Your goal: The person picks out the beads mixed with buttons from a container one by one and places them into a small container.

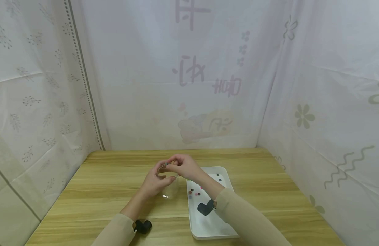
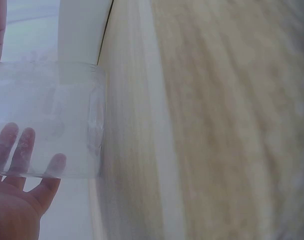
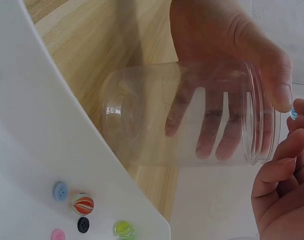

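A clear, see-through jar (image 3: pixel 152 115) stands upright on the wooden table, with no lid on its mouth. My left hand (image 1: pixel 155 181) grips it near the rim, its thumb on one side and the fingers spread round the wall. Above the mouth, my right hand (image 1: pixel 184 167) pinches a small blue marble-like piece (image 3: pixel 293 114) between thumb and fingertips. No pieces show inside the jar in the right wrist view. In the left wrist view the left fingers (image 2: pixel 24 150) show through the jar wall.
Right of the jar lies a white tray (image 1: pixel 205 235), partly under my right forearm. In it are several buttons, including a blue button (image 3: pixel 60 191) and a black button (image 3: pixel 83 225), plus an orange-striped marble (image 3: pixel 83 204) and a yellow-green marble (image 3: pixel 124 230). Curtains hang around the table.
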`<act>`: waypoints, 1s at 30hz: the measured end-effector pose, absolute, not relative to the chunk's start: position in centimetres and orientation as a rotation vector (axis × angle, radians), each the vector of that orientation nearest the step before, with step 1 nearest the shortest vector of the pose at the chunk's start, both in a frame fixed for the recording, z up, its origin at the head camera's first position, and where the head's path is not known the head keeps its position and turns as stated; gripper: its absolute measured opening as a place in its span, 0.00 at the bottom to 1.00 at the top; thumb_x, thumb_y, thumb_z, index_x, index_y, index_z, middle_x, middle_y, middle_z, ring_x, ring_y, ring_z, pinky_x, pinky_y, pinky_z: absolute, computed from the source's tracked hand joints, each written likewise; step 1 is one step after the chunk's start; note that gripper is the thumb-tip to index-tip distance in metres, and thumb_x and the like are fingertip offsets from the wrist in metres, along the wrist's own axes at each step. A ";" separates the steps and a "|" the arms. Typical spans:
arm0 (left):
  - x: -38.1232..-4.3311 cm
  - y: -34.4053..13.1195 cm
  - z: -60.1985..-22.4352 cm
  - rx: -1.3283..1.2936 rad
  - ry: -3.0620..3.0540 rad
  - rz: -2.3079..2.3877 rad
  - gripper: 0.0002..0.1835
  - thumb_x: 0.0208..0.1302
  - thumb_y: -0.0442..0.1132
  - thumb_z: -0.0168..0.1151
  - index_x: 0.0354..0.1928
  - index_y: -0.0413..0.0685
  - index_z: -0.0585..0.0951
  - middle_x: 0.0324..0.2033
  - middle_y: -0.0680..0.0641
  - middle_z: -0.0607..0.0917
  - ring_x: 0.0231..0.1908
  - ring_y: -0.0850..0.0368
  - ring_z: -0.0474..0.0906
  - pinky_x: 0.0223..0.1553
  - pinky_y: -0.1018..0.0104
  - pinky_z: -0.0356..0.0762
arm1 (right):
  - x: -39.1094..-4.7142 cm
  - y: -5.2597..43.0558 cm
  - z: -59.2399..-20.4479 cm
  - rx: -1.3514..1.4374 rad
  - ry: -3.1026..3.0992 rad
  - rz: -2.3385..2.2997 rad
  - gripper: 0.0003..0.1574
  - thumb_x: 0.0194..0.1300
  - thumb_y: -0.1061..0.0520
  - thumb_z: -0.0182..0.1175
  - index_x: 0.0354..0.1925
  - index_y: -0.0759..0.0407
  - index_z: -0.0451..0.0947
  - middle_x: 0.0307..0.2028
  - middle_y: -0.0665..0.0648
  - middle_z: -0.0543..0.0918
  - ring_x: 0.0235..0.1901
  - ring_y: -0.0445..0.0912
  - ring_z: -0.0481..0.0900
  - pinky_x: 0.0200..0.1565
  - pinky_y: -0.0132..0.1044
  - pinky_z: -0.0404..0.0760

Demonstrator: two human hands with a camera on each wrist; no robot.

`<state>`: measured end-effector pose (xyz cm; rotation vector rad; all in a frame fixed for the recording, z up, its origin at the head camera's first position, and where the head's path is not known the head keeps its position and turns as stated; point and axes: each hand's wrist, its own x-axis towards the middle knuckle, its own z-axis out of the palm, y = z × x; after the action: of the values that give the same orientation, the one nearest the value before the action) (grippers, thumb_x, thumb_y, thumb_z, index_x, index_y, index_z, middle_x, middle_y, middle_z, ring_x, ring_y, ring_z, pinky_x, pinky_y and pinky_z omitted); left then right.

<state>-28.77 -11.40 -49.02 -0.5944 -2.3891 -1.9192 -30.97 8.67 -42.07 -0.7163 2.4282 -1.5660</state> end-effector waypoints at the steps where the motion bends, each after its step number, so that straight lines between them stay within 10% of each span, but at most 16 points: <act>1: -28.8 -11.4 -49.0 -0.590 -2.390 -1.920 0.34 0.68 0.44 0.74 0.75 0.58 0.75 0.70 0.47 0.82 0.71 0.41 0.76 0.71 0.36 0.78 | -31.0 8.7 -42.1 -0.720 2.429 -1.563 0.13 0.75 0.50 0.70 0.54 0.51 0.89 0.29 0.57 0.83 0.23 0.41 0.72 0.27 0.31 0.68; 13: -28.5 -11.3 -48.8 -0.573 -2.393 -1.918 0.35 0.67 0.43 0.75 0.74 0.58 0.75 0.69 0.45 0.82 0.71 0.40 0.77 0.71 0.36 0.77 | -31.6 10.1 -42.4 -0.674 2.395 -1.592 0.19 0.74 0.43 0.72 0.57 0.47 0.88 0.36 0.54 0.89 0.28 0.44 0.79 0.34 0.40 0.79; 30: -28.7 -11.5 -49.0 -0.612 -2.382 -1.932 0.36 0.69 0.42 0.75 0.76 0.50 0.72 0.70 0.34 0.81 0.72 0.37 0.76 0.72 0.32 0.75 | -31.7 13.9 -42.6 -0.614 2.439 -1.654 0.20 0.76 0.48 0.70 0.61 0.50 0.85 0.32 0.49 0.84 0.25 0.44 0.74 0.25 0.31 0.71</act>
<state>-28.73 -11.46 -48.97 -0.6115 -2.3822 -1.9322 -31.75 13.91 -42.57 -0.6141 2.4386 -1.6543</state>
